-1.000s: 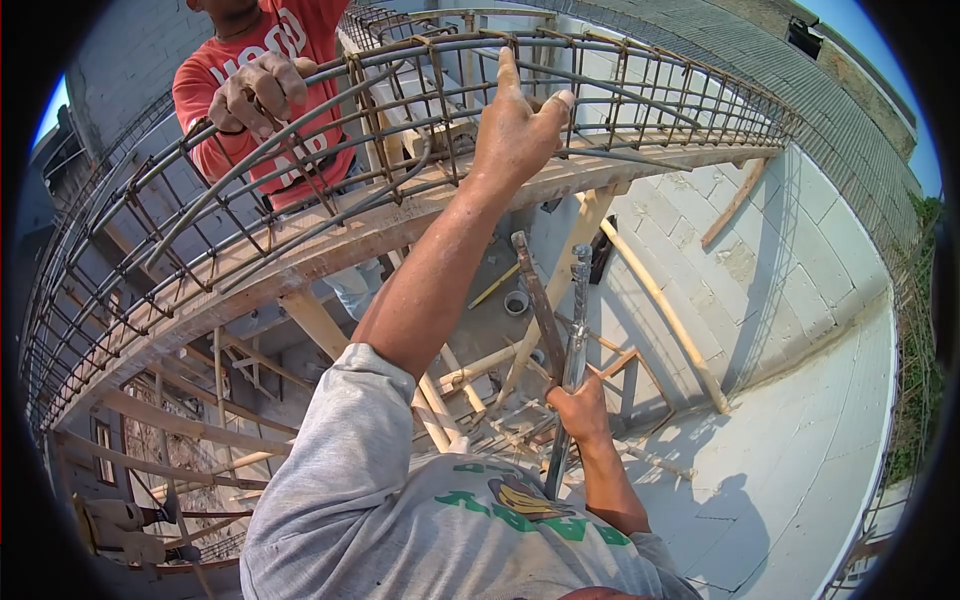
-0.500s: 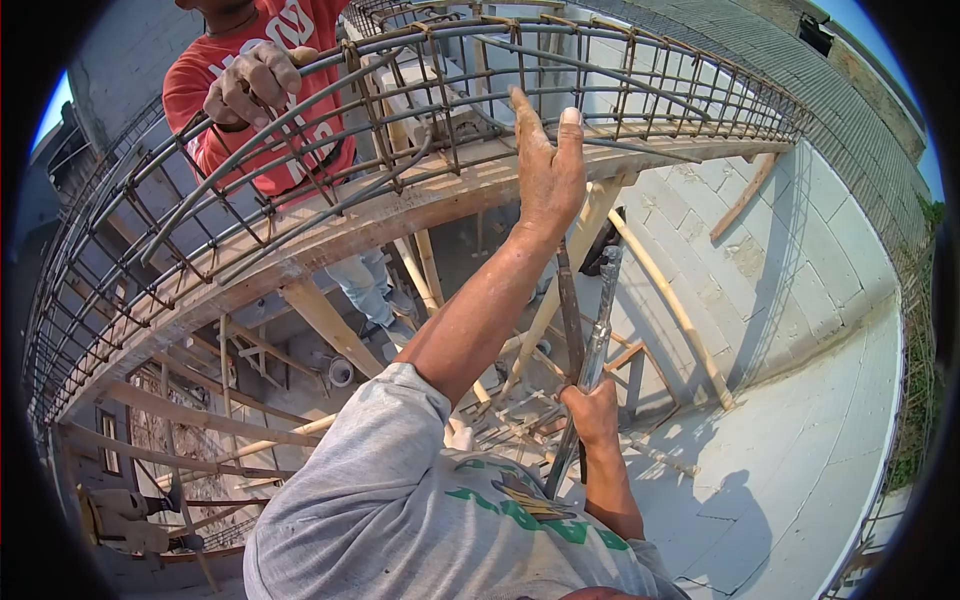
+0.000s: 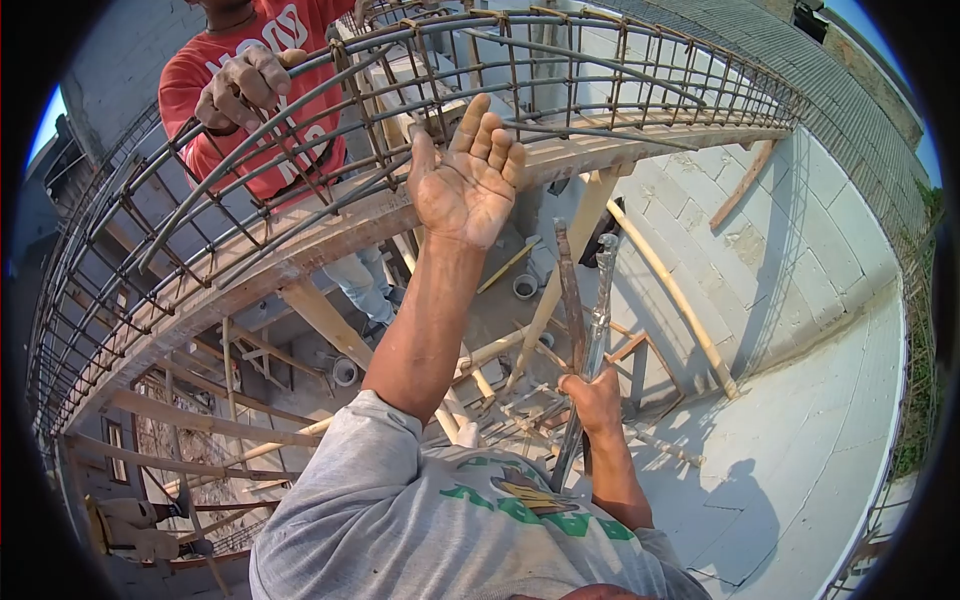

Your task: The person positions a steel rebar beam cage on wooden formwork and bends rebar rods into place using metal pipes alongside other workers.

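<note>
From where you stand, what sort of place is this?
Most likely an open-air building site. A long rebar cage lies on timber formwork held up by wooden props, beside a bare block wall.

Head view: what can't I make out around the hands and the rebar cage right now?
- Lower ends of the two steel bars: hidden behind the right hand and shirt.
- Left hand: open, palm to camera; whether its fingertips touch the rebar cage is unclear.
- Co-worker's hand grips the cage; the wire ties are too small to judge.
- Cage ends: cut off by the lens edge.
</note>
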`<state>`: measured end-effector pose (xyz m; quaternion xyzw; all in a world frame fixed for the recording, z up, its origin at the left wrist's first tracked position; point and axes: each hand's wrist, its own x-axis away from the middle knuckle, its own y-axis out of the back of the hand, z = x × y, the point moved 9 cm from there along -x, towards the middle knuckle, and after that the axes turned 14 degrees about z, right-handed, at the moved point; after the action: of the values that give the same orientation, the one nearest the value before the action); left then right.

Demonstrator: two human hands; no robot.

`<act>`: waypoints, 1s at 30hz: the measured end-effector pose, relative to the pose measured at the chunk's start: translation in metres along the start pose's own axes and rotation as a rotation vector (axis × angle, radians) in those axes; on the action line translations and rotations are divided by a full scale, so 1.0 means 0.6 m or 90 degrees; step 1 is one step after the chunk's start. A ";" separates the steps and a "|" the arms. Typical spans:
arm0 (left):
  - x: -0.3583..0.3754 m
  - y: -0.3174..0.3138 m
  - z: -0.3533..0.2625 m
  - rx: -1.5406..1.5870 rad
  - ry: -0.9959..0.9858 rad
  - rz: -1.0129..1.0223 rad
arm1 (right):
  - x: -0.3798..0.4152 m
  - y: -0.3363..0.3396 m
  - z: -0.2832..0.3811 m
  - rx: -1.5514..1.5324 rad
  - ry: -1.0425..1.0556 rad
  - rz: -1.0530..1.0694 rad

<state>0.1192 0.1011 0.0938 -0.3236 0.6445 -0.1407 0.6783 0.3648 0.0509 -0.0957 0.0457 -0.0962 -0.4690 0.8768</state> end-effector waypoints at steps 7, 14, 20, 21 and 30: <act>0.014 -0.057 -0.035 0.029 -0.045 0.037 | 0.000 -0.011 0.001 0.014 0.003 -0.003; 0.026 -0.095 -0.054 0.048 -0.106 -0.025 | 0.003 -0.033 0.032 0.006 0.038 0.054; 0.049 -0.115 -0.071 -0.022 -0.041 0.085 | -0.005 -0.041 0.025 0.009 0.059 0.071; 0.059 -0.109 -0.069 -0.116 -0.016 0.068 | -0.006 -0.043 0.024 0.005 0.060 0.072; 0.185 -0.065 0.127 -0.266 0.210 -0.099 | -0.053 -0.036 0.097 -0.157 0.223 0.068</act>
<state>0.2161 0.0242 0.0281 -0.4778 0.7346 -0.1073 0.4696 0.3179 0.0660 -0.0467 0.0140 0.1134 -0.4149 0.9027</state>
